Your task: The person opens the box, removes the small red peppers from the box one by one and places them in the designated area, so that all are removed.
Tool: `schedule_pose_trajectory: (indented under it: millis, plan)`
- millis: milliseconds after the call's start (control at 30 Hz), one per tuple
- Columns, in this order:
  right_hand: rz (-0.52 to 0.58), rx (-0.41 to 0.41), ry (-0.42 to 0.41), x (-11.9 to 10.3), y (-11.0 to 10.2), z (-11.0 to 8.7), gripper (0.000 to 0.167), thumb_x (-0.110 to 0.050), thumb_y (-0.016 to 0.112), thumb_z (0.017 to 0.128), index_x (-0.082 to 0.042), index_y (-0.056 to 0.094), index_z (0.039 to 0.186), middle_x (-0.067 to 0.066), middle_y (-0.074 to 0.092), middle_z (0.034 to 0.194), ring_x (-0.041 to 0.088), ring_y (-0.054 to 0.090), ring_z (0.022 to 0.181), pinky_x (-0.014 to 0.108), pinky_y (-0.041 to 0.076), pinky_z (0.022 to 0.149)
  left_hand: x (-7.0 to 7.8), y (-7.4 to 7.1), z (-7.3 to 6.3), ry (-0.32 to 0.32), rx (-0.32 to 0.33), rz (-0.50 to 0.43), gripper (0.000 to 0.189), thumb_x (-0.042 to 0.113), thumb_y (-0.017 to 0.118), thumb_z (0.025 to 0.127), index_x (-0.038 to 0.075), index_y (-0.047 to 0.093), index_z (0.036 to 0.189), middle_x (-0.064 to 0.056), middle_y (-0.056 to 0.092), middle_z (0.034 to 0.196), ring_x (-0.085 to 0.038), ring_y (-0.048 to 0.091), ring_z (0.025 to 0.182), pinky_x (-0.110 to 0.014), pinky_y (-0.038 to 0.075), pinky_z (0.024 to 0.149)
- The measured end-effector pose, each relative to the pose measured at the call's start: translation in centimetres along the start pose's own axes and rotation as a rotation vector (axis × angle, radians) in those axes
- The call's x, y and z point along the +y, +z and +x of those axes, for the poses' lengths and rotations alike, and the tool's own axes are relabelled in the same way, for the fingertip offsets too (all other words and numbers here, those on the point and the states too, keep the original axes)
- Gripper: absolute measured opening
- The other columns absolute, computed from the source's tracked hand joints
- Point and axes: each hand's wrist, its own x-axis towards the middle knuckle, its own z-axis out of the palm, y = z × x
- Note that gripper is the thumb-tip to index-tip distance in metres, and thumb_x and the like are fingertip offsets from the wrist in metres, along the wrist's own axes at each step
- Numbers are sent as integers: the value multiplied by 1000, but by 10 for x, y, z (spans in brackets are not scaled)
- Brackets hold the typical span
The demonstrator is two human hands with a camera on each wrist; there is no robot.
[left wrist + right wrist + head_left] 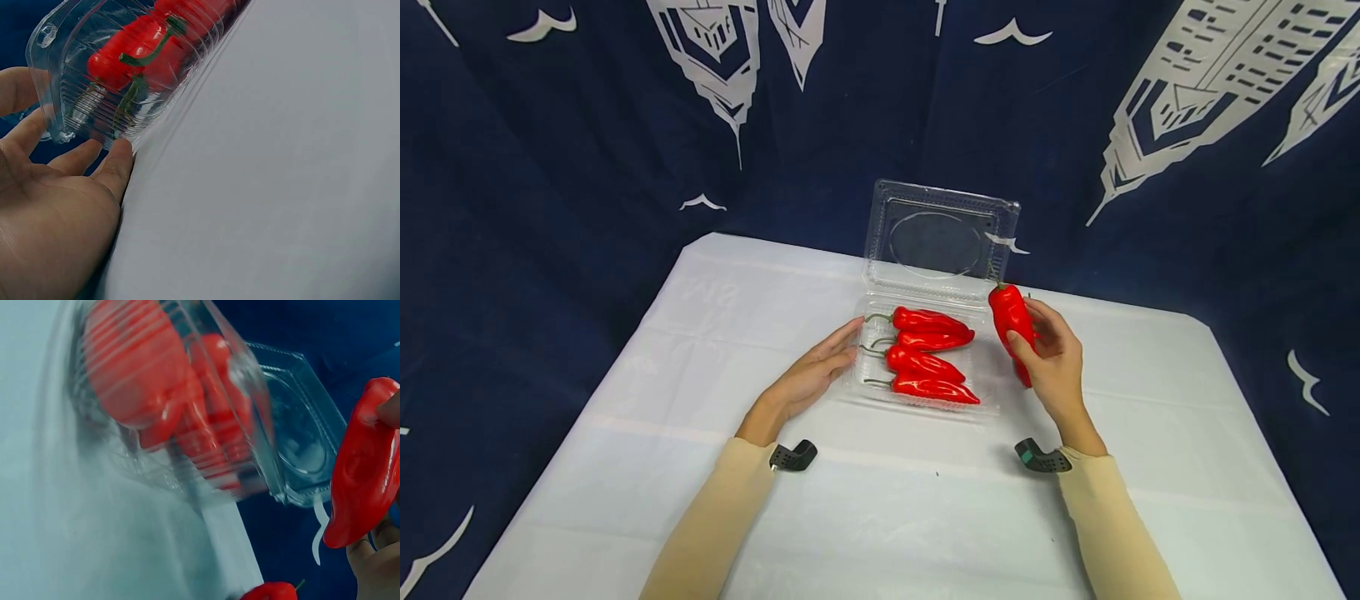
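While the right hand (1060,365) grips a glossy, tapered red pepper (1011,317) | left hand (805,379), straight-fingered, touches clear container (982,356)

Head view: from near side of white table (880,508), facing forward and down, farthest back — clear box (982,354) around centre of frame. Left wrist view: close, tilted, past left hand (56,219) at lower left toward box, upper left. Right wrist view: close, tilted — box upper left, held pepper (359,469) right edge. Box in all three.
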Motion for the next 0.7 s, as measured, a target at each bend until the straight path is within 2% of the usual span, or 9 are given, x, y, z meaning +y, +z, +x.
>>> schedule_pose_trajectory:
  millis: [267,700]
  plan:
    - [-7,72,58,4,-13,0,54,-1,72,90,-10,57,141,-7,63,127,15,59,108,12,52,90,1,1,0,-4,2,7,58,19,47,107,35,26,159,8,11,168,-10,7,155,-39,15,127]
    - [76,176,160,8,-39,3,54,-8,73,91,-16,57,142,5,58,136,15,59,112,10,53,88,2,1,-1,-6,6,5,58,19,48,106,36,27,158,8,12,168,-10,7,155,-40,15,127]
